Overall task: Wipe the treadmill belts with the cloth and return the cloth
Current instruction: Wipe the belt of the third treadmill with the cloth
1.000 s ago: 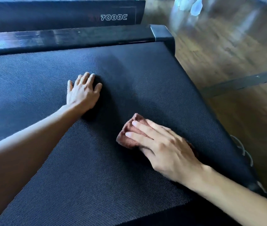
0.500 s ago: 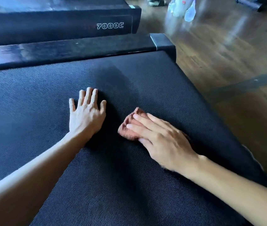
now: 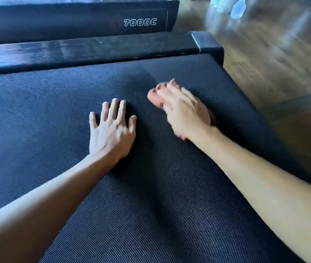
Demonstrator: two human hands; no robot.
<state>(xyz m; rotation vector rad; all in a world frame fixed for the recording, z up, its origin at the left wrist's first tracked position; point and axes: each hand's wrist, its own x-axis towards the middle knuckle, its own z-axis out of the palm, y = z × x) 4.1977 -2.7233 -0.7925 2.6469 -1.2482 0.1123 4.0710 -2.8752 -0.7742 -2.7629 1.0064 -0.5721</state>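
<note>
We log left hand (image 3: 113, 130) spread flat on treadmill belt (image 3: 56, 111). At its 2 o'clock, right hand (image 3: 185, 114) presses cloth (image 3: 154, 98) straight-fingered.

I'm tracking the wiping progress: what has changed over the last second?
The right hand, pressing the reddish-brown cloth flat, has slid it over the treadmill belt away from the person, from nearer than the left hand to just past it, towards the black side rail. Nothing was taken up or let go. The left hand stays flat on the belt.
</note>
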